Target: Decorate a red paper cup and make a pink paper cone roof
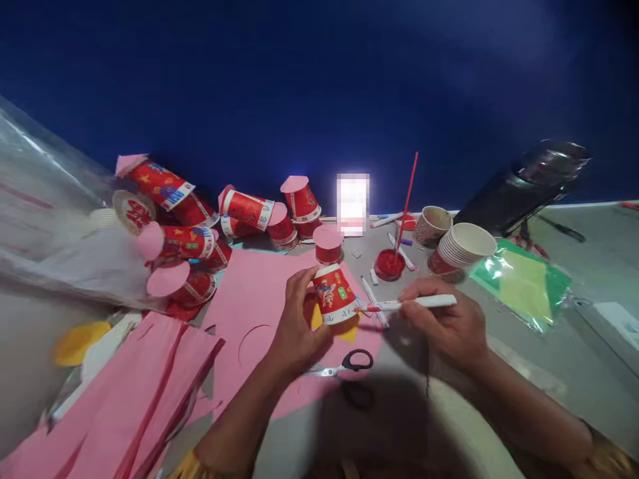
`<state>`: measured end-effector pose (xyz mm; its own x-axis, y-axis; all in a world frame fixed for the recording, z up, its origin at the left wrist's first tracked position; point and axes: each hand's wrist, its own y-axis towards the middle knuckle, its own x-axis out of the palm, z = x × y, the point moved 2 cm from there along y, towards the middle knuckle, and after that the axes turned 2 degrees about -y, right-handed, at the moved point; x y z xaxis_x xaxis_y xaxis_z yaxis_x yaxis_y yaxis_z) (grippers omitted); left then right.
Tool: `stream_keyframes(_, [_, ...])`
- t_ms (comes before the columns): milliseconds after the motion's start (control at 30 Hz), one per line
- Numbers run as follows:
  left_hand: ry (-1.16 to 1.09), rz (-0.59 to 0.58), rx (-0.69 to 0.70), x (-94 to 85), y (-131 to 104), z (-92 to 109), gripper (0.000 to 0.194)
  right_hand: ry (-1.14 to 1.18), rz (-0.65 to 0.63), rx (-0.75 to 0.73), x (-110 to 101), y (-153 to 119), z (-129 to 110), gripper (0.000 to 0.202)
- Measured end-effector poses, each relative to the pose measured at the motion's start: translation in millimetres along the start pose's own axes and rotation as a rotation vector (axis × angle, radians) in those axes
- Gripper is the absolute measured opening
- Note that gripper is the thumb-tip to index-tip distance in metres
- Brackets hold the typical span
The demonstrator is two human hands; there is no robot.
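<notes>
My left hand [299, 326] grips a red paper cup [333, 293], tilted, its white rim facing down and toward the right. Blue marks show along that white band. In my right hand [449, 322] is a white marker pen [424, 303], held pinched, with its red tip touching or very close to the cup's rim. Beneath the hands lie pink paper [249, 293] and a small yellow piece [349, 330]. Scissors [344, 367] with black handles rest on the pink sheet, just below the cup. Another red cup with a pink top [328, 245] stands right behind the held one.
Several red cups with pink paper tops [182, 241] are piled at the left and back. Right of centre are a red pot with a stick [390, 265], loose markers and stacked paper cups [462, 249]. A black bottle [522, 183] leans behind a green packet [524, 283]. Pink strips [124, 392] lie front left.
</notes>
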<state>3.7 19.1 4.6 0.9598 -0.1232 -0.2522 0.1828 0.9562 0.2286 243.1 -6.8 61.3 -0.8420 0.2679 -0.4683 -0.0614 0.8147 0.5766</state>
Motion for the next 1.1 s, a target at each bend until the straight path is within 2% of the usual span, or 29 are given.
stream_keyframes(233, [0.062, -0.008, 0.029, -0.6, -1, 2, 0.080, 0.043, -0.025, -0.011, 5, -3, -3, 0.010])
stream_keyframes(667, [0.172, -0.023, 0.014, -1.0, -4, -1, 0.085, 0.037, -0.043, -0.136, 9, 0, -11, 0.012])
stream_keyframes(1100, [0.186, -0.025, 0.027, 0.8, -6, -4, 0.089, 0.030, -0.068, -0.150, 10, 0, -13, 0.012])
